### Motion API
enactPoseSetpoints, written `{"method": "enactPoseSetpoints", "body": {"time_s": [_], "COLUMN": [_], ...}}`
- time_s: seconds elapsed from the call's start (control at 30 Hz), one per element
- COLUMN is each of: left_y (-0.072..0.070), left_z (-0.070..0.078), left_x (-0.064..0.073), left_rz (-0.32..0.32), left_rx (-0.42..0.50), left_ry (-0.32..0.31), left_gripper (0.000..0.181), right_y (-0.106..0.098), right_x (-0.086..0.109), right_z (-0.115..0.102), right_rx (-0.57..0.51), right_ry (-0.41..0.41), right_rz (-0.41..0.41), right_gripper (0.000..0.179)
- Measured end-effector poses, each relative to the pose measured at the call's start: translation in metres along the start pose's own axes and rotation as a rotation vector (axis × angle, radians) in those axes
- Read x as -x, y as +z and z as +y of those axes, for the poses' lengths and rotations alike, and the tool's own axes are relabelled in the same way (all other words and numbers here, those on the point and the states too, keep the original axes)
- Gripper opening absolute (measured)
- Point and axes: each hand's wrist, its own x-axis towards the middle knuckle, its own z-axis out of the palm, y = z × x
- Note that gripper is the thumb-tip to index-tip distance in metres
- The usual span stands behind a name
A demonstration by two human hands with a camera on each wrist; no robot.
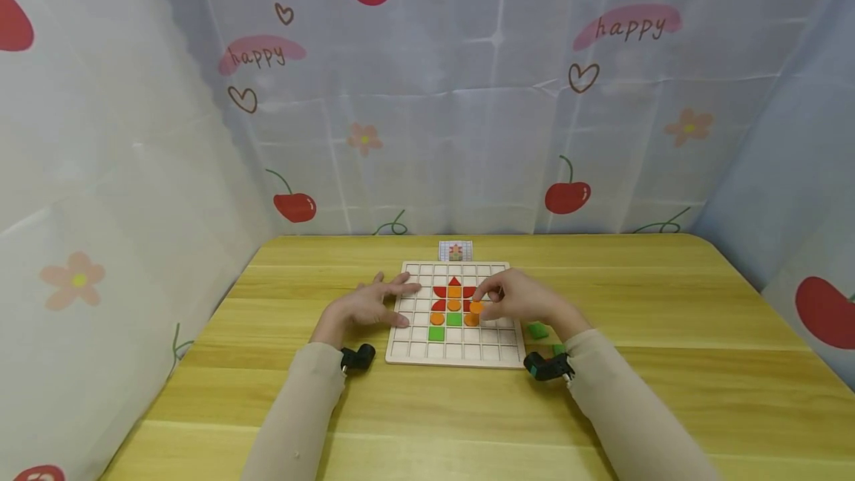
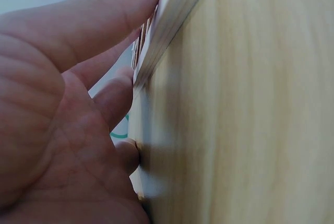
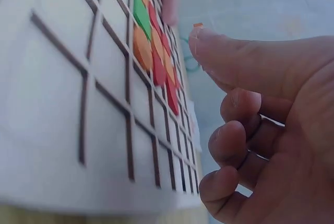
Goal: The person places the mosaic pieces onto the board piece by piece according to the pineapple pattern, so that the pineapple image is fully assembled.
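A white gridded wooden board (image 1: 414, 351) lies on the table, with red, orange and green pieces set in its squares. My right hand (image 1: 521, 297) is over the board's right half. Thumb and forefinger pinch an orange round piece (image 1: 476, 307), held just above an orange disc (image 1: 471, 321) on the grid; only a sliver of the pinched piece shows past the thumb in the right wrist view. My left hand (image 1: 366, 304) rests at the board's left edge, fingers spread, holding no piece. Green squares (image 1: 436, 333) and red petal-like pieces (image 1: 439, 292) sit near the middle.
Behind the board lies a small card (image 1: 456, 251) printed with a grid and a coloured pattern. Loose green pieces (image 1: 537, 330) lie to the right of the board, partly under the right forearm. A printed curtain (image 1: 427, 169) hangs behind the wooden table (image 1: 427, 421).
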Motion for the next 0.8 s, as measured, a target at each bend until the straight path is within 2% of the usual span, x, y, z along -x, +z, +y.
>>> {"method": "enactPoseSetpoints", "body": {"time_s": [0.17, 0.4, 0.8], "left_y": [-0.001, -0.001, -0.002], "left_z": [0.000, 0.001, 0.002], "left_x": [0.000, 0.001, 0.002], "left_rz": [-0.003, -0.005, -0.014], "left_rx": [-0.012, -0.035, -0.036], "left_ry": [0.006, -0.002, 0.001], "left_gripper": [0.071, 0.070, 0.071], "right_y": [0.017, 0.035, 0.042], "right_x": [-0.005, -0.009, -0.008], "right_z": [-0.013, -0.019, -0.022], "right_rx": [-0.012, 0.002, 0.070], "right_ry": [-0.020, -0.048, -0.085], "right_rz": [-0.018, -0.057, -0.069], "right_gripper": [0.016, 0.015, 0.014]}}
